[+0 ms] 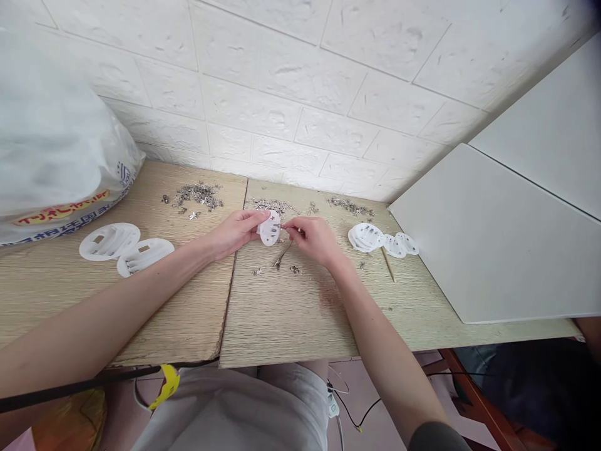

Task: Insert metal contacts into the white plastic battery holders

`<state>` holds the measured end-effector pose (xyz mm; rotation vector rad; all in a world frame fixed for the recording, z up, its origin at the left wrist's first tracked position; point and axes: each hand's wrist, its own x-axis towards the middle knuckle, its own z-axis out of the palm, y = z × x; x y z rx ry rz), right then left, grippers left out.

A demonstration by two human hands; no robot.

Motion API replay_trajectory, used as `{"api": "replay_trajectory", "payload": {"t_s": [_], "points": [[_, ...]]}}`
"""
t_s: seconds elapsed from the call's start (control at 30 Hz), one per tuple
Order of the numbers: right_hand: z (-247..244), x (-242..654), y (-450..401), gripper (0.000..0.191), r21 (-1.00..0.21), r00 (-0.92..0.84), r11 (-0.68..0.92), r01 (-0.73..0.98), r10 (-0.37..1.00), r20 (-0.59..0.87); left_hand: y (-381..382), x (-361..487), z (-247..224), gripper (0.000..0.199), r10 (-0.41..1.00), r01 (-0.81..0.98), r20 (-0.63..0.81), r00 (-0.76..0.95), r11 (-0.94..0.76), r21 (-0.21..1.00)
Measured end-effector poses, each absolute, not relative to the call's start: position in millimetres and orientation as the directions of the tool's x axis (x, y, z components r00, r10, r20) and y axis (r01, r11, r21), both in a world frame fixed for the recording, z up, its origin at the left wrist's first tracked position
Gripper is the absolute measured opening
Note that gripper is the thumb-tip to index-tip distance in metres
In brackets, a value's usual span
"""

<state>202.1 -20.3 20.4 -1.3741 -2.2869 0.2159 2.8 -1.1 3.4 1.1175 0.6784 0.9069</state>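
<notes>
My left hand (pixel 237 233) is closed on the edge of a white round plastic disc (pixel 270 233) with slots and small metal parts in it. The thumb lies over its upper rim. At the disc's right side, my right hand (pixel 312 238) is closed in a pinch on a small thin metal part (pixel 282 227). Below those fingers is a slim metal tool (pixel 282 257), like tweezers; whether the hand also grips it I cannot tell. A few small metal pieces (pixel 295 270) lie beside it. Behind the disc spreads a pile of metal pieces (pixel 272 205).
More metal pieces lie in piles at the left (pixel 200 195) and right (pixel 350 205) by the wall. White discs rest at the left (pixel 110 241) and stacked right (pixel 366 237), near a thin stick (pixel 389 264). A big plastic bag (pixel 61 138) and white panel (pixel 493 244) flank the table.
</notes>
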Motion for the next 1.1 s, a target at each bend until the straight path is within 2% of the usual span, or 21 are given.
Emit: {"api": "replay_trajectory", "payload": {"t_s": [0.2, 0.63, 0.93, 1.0, 1.1], "points": [[19, 199, -21, 0.022, -0.3, -0.389, 0.475, 0.827, 0.869, 0.305, -2, 2, 4, 0.03, 0.845, -0.207, 0.013, 0.535, 0.116, 0.971], [20, 191, -25, 0.031, -0.166, -0.374, 0.422, 0.891, 0.891, 0.257, -2, 4, 3, 0.034, 0.873, -0.13, 0.015, 0.487, 0.055, 0.99], [15, 182, -25, 0.027, -0.032, -0.393, 0.412, 0.911, 0.888, 0.239, -3, 7, 2, 0.041, 0.879, -0.056, 0.025, 0.476, 0.002, 0.998], [16, 178, -24, 0.027, -0.026, -0.376, 0.392, 0.919, 0.896, 0.238, -4, 9, 3, 0.043, 0.885, -0.034, 0.015, 0.466, 0.002, 0.999], [17, 178, -23, 0.027, -0.075, -0.353, 0.382, 0.921, 0.902, 0.249, -3, 9, 2, 0.042, 0.884, -0.111, 0.0, 0.468, 0.059, 0.992]]}}
